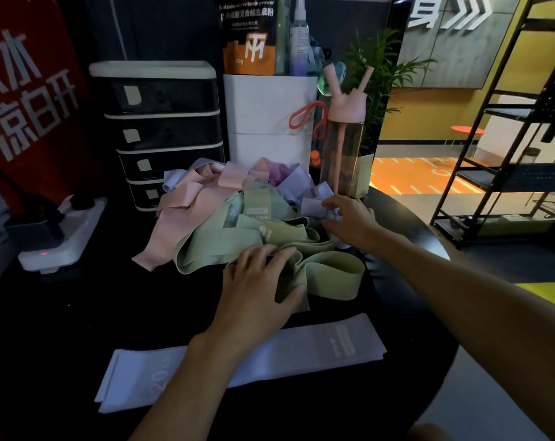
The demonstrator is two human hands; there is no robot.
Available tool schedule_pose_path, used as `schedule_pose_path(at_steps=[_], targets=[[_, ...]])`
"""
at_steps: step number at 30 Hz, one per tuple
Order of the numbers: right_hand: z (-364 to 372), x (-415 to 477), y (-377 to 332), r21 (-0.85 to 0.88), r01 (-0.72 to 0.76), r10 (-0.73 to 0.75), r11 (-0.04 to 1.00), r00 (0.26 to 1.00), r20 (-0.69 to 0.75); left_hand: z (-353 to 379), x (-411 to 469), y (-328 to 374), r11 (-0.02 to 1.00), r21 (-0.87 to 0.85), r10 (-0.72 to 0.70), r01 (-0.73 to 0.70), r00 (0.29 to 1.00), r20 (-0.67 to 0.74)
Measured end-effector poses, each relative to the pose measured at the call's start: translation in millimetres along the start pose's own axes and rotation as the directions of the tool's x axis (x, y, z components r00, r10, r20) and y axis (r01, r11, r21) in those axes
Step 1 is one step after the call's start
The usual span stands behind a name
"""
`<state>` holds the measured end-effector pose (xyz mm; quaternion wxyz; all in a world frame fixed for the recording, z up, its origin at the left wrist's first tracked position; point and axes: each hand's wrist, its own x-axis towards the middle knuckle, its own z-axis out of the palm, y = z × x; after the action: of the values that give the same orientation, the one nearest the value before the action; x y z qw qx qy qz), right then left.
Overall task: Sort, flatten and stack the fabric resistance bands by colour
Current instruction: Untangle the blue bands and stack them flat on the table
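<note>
A tangled heap of fabric bands lies mid-table: pink bands [187, 202] on the left, green bands [263, 230] in the middle and front, lavender bands [298, 183] at the back right. Flattened lavender bands [301, 351] lie in a stack along the near edge, partly hidden by my left forearm. My left hand [257, 288] rests on the front green band, thumb pressing its fold. My right hand [349, 221] grips a lavender band [314, 206] at the heap's right side.
A black round table [110, 313] bears everything. A white power strip [63, 237] lies at left, a black drawer unit [165, 128] and white box [263, 122] behind the heap, a pink bottle [343, 148] at back right. A metal shelf [508, 154] stands beyond.
</note>
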<state>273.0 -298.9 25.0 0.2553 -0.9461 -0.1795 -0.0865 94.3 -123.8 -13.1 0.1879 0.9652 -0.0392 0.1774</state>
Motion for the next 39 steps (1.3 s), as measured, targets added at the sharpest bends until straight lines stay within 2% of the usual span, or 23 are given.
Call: schedule_pose_path(at_steps=[3, 12, 20, 24, 29, 35, 39], targets=[[1, 0, 2, -0.010, 0.007, -0.007, 1.000, 1.000, -0.022, -1, 0, 1, 1.000, 0.002, -0.003, 0.003, 1.000, 0.001], [-22, -15, -5, 0.156, 0.066, -0.037, 0.986, 0.983, -0.182, -5, -2, 4, 1.000, -0.022, -0.010, 0.010, 1.000, -0.003], [-77, -32, -50, 0.344, 0.251, -0.143, 0.905, 0.940, -0.311, -19, 0, 10, 0.998, -0.047, -0.033, 0.034, 0.999, 0.006], [-109, -36, -72, 0.415, 0.316, -0.141, 0.853, 0.905, -0.401, -43, 3, 24, 0.984, -0.176, -0.024, 0.004, 0.994, -0.110], [-135, -49, -101, 0.566, 0.357, -0.133, 0.743, 0.908, -0.398, -83, 18, 39, 0.927, -0.375, -0.073, -0.026, 0.966, -0.248], [-148, -65, -125, 0.487, 0.458, -0.227, 0.743, 0.858, -0.461, -143, 38, 61, 0.810, -0.578, -0.118, -0.094, 0.940, -0.319], [-148, -72, -139, 0.476, 0.520, -0.283, 0.709, 0.828, -0.484, -164, 44, 69, 0.758, -0.635, -0.127, -0.152, 0.920, -0.371]])
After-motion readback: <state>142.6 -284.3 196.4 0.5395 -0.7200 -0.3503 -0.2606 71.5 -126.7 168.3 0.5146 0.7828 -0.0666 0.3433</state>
